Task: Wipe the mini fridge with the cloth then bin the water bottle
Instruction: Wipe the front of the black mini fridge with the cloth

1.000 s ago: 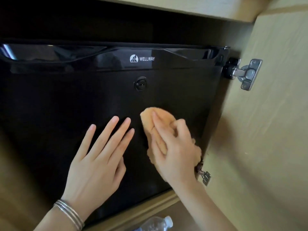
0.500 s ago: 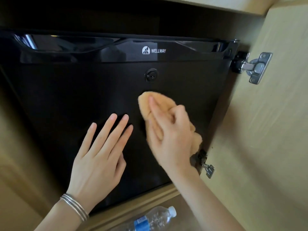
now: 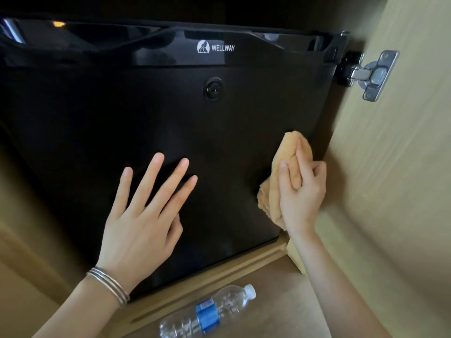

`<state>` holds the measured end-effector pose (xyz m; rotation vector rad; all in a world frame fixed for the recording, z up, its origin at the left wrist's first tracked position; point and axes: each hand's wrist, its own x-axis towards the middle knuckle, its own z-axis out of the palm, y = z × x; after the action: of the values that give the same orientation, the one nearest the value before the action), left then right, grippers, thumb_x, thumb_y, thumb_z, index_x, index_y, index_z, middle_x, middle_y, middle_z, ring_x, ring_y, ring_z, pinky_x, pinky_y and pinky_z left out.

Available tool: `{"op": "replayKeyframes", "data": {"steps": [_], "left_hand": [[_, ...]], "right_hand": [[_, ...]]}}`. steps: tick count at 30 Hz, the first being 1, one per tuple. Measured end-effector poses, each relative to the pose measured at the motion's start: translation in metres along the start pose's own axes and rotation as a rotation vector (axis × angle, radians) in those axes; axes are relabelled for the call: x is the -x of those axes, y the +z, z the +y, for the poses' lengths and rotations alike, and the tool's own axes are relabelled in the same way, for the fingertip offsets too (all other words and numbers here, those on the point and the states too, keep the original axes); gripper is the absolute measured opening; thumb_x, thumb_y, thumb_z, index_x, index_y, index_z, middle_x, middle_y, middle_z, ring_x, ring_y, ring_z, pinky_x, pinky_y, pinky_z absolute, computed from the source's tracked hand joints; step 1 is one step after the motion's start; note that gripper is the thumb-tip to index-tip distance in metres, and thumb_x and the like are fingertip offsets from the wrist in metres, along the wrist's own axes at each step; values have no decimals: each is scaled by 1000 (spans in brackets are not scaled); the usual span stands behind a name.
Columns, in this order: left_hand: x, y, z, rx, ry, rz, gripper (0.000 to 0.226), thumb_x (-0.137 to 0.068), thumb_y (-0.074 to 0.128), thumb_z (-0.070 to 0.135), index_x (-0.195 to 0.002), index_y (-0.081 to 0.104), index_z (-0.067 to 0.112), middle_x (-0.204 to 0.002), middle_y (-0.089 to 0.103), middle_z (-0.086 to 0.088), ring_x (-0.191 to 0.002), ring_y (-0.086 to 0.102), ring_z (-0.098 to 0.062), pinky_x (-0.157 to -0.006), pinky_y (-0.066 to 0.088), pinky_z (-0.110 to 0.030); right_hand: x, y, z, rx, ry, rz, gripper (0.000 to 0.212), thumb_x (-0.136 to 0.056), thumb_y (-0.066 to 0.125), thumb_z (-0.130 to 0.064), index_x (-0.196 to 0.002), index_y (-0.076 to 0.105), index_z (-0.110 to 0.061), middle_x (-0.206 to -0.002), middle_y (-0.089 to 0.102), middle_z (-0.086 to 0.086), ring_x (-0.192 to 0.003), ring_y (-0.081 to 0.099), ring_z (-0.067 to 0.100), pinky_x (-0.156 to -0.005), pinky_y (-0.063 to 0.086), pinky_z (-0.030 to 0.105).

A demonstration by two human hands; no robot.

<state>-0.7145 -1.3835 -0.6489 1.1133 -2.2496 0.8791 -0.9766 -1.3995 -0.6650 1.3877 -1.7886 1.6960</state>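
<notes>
The black mini fridge (image 3: 102, 123) fills the cabinet opening, its door shut, with a WELLWAY logo and a round lock near the top. My left hand (image 3: 144, 215) lies flat on the lower middle of the door, fingers straight and spread. My right hand (image 3: 301, 193) grips a bunched orange cloth (image 3: 290, 152) and presses it against the door's lower right part, close to its right edge. A clear plastic water bottle (image 3: 210, 313) with a blue label and white cap lies on its side on the floor below the fridge.
An open wooden cabinet door (image 3: 395, 191) stands at the right, with a metal hinge (image 3: 373, 74) near the fridge's top right corner. A wooden sill (image 3: 219, 279) runs under the fridge. Tan floor (image 3: 280, 318) surrounds the bottle.
My right hand has slid the cloth to the right, from the door's middle to near its right edge. The left hand stays flat on the door. More of the bottle shows now.
</notes>
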Motion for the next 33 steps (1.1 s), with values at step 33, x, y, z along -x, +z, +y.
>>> {"op": "replayKeyframes", "data": {"steps": [33], "left_hand": [[136, -9, -25, 100, -171, -347, 59, -86, 37, 24, -143, 43, 11, -156, 30, -8, -147, 20, -28, -117, 19, -46]], "right_hand": [[24, 13, -68, -76, -151, -70, 42, -92, 52, -32, -133, 49, -22, -95, 48, 11, -81, 42, 10, -76, 38, 9]]}}
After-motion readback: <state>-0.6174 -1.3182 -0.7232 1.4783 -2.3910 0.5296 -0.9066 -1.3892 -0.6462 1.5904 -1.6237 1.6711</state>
